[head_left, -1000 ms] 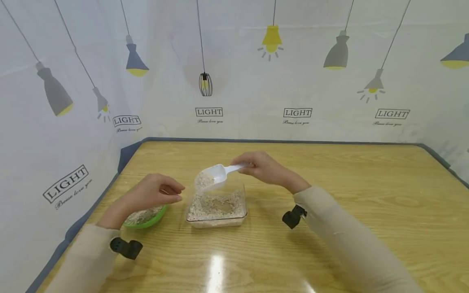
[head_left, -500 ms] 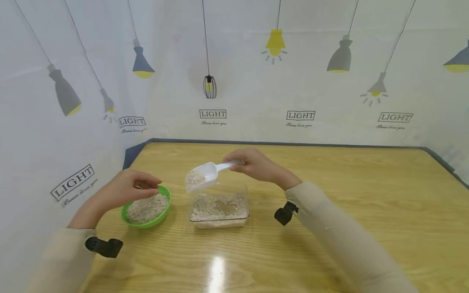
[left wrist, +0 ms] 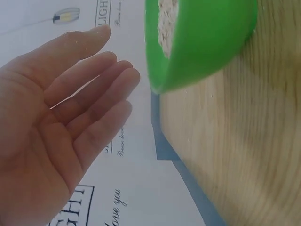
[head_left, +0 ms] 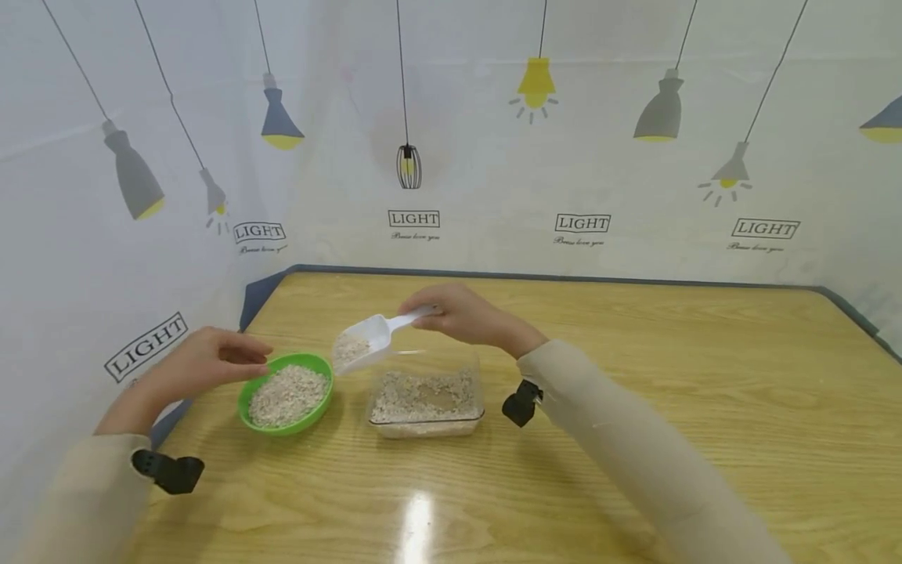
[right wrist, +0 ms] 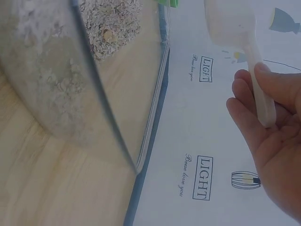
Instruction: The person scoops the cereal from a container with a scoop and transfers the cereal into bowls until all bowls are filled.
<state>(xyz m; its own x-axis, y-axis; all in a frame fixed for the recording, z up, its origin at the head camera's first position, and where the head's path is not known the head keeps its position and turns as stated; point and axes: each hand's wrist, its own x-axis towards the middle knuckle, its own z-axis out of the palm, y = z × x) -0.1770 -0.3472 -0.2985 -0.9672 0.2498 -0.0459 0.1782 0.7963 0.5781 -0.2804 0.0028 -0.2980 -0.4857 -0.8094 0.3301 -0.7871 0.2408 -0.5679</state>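
My right hand (head_left: 454, 313) grips the handle of a white scoop (head_left: 377, 333), with thumb and fingers around it in the right wrist view. Pale flakes that look like oats (head_left: 351, 349) lie in the scoop, whose lip hangs just right of the green bowl's rim. The green bowl (head_left: 322, 407) holds a heap of the same flakes. My left hand (head_left: 204, 362) hovers at the bowl's left rim, fingers loosely extended and holding nothing; the left wrist view shows the palm (left wrist: 28, 141) apart from the bowl. Below the scoop stands a clear rectangular container (head_left: 426, 427), partly filled with flakes.
A wooden table (head_left: 634, 392) carries the bowl and container side by side. White wall sheeting (head_left: 493, 172) printed with lamps borders the table at the back and left. Black wrist cameras (head_left: 523, 403) sit on both sleeves.
The scoop with its flakes has moved left from above the clear container toward the green bowl. My left hand has drawn back left, uncovering the bowl.
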